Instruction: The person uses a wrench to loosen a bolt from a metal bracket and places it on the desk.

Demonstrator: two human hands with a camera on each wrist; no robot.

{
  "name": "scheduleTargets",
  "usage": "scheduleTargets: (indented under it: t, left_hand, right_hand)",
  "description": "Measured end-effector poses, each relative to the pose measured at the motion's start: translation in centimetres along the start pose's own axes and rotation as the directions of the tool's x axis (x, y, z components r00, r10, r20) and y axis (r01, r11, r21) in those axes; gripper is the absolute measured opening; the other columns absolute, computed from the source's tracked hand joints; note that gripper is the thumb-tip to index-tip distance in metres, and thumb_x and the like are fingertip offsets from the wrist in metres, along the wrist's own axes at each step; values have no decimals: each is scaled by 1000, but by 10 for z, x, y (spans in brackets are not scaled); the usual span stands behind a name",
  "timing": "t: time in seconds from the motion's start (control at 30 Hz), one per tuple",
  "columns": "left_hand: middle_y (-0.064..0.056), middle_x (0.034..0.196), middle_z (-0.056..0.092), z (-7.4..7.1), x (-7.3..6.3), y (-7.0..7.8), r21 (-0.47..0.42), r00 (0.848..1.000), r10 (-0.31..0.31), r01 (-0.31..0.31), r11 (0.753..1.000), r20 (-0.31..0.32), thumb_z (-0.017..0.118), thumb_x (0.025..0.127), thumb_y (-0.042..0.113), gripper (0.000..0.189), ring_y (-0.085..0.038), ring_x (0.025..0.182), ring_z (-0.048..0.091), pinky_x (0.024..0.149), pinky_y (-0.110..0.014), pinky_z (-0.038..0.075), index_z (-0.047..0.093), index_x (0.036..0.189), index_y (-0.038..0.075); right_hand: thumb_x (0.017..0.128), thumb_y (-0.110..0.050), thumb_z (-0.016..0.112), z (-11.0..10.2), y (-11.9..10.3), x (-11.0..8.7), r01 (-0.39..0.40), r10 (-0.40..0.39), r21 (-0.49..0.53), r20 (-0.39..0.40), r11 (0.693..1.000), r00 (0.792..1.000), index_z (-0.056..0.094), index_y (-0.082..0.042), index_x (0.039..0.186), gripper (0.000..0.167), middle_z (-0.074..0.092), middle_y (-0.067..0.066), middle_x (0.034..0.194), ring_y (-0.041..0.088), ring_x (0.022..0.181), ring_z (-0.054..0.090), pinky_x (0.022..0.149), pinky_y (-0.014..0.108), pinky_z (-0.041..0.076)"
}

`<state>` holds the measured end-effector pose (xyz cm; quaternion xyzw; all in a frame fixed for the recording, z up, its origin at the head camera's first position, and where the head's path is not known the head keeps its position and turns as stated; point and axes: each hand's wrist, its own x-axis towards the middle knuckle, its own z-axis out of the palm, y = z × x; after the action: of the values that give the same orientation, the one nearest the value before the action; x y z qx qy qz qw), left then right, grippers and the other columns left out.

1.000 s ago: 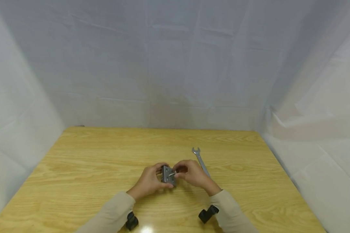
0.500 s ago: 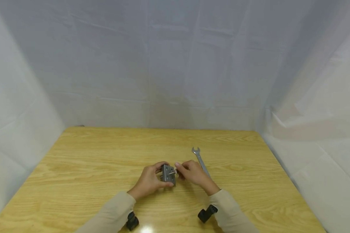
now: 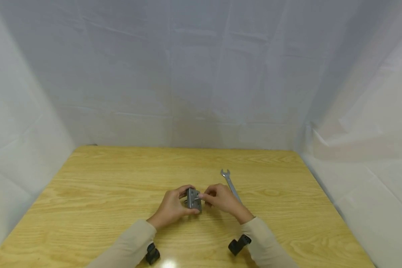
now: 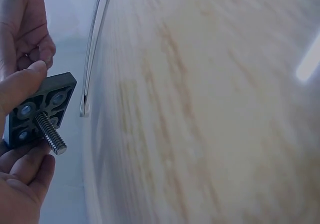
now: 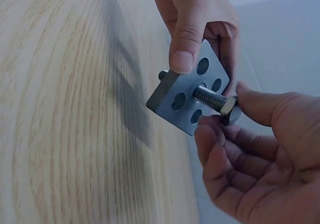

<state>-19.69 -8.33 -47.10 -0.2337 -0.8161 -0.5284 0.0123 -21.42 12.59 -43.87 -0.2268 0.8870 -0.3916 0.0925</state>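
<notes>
My left hand point(image 3: 171, 206) grips a grey square plate point(image 5: 167, 100) by its edges, thumb on one side and fingers on the other. Several round holes pierce the plate. A hex bolt point(image 5: 211, 99) runs through its middle hole; the head and part of the thread stand out on the right side. In the left wrist view, the threaded end of the bolt point(image 4: 51, 134) sticks out of the ribbed back. My right hand point(image 3: 222, 200) pinches the bolt's hex head between thumb and forefinger, its other fingers curled below.
A combination wrench point(image 3: 232, 186) lies on the wooden table point(image 3: 120, 178) just beyond the right hand, its open end pointing away. White sheeting point(image 3: 201, 93) hangs behind the table and at both sides. Black wrist cameras point(image 3: 239, 244) sit on the sleeves.
The right thumb and fingers have shifted about the bolt head, drawing back slightly and then closing in again. The left hand and plate stay nearly in place; the wrench has not moved.
</notes>
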Motion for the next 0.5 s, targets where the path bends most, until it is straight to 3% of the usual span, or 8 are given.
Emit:
scheduleTargets:
  t: [0.1, 0.2, 0.37, 0.5]
  left_hand:
    - [-20, 121, 63, 0, 0, -1, 5, 1000, 2, -2, 1000, 2, 88, 66, 16, 70, -34, 110, 62, 89, -33, 56, 57, 125, -4]
    - [-19, 121, 63, 0, 0, -2, 15, 1000, -3, 3, 1000, -3, 89, 66, 17, 70, -34, 109, 63, 89, -34, 56, 57, 125, -3]
    - [-19, 121, 62, 0, -1, -5, 22, 1000, -11, 12, 1000, -9, 89, 65, 18, 70, -36, 109, 63, 88, -34, 56, 57, 124, -3]
    - [-19, 122, 62, 0, -2, -7, 20, 1000, -20, 20, 1000, -3, 89, 65, 18, 71, -35, 109, 63, 88, -34, 56, 57, 125, -3]
  right_hand:
    - [90, -23, 68, -1, 0, -1, 69, -69, -28, -18, 997, 997, 70, -9, 98, 16, 66, -1, 84, 10, 72, 60, 61, 22, 52]
    - [87, -12, 72, 0, 0, -2, 128, -129, -28, -36, 991, 991, 70, -10, 102, 16, 67, -1, 94, 9, 81, 61, 71, 23, 55]
    - [86, -5, 71, 3, -1, -4, 154, -155, -18, -51, 988, 987, 71, -10, 102, 17, 67, 0, 98, 11, 85, 62, 76, 24, 56]
    - [87, -9, 71, 4, 0, -3, 152, -152, -7, -43, 988, 987, 70, -8, 105, 18, 68, 2, 99, 13, 87, 63, 76, 24, 56]
